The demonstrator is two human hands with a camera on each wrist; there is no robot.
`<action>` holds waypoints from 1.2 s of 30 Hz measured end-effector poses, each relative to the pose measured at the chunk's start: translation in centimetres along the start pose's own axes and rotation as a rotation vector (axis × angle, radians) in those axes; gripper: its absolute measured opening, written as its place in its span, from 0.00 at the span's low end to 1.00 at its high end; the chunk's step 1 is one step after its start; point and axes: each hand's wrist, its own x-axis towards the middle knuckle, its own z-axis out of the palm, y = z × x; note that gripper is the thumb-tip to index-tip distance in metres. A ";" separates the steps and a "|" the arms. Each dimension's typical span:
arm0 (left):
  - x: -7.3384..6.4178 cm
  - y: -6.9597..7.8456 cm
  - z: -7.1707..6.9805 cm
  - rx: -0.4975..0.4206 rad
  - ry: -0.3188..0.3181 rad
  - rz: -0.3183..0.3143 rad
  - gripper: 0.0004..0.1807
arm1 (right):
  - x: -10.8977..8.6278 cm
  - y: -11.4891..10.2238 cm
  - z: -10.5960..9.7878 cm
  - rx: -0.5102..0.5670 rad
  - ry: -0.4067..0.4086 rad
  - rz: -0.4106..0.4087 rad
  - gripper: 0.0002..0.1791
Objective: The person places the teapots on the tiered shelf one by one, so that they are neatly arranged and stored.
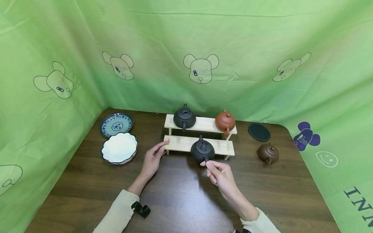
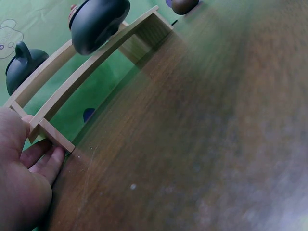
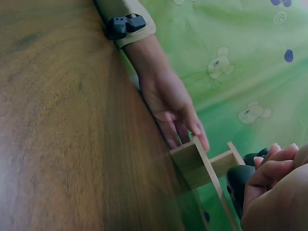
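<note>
My right hand (image 1: 222, 176) pinches the handle of a black teapot (image 1: 202, 149) between thumb and fingers. That teapot is at the front edge of the lower step of a two-tier wooden stand (image 1: 182, 143), overlapping the board in the head view. At the stand's left end, my left hand (image 1: 152, 158) holds the lower board by its corner, fingers beside the leg (image 2: 57, 135). On the upper step sit another black teapot (image 1: 184, 117) at the left and an orange-red teapot (image 1: 225, 121) at the right. In the right wrist view my fingers (image 3: 269, 173) partly hide the held teapot.
Left of the stand lie a blue patterned plate (image 1: 117, 125) and a white scalloped dish (image 1: 119, 148). To the right are a dark round coaster (image 1: 259, 132) and a small brown teapot (image 1: 268, 153). Green printed cloth (image 1: 163, 64) hangs behind the wooden table (image 1: 177, 197).
</note>
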 end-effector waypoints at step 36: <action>0.0 0.3 0.1 0.000 0.010 -0.030 0.18 | 4.8 1.5 5.8 0.100 0.030 -0.043 0.19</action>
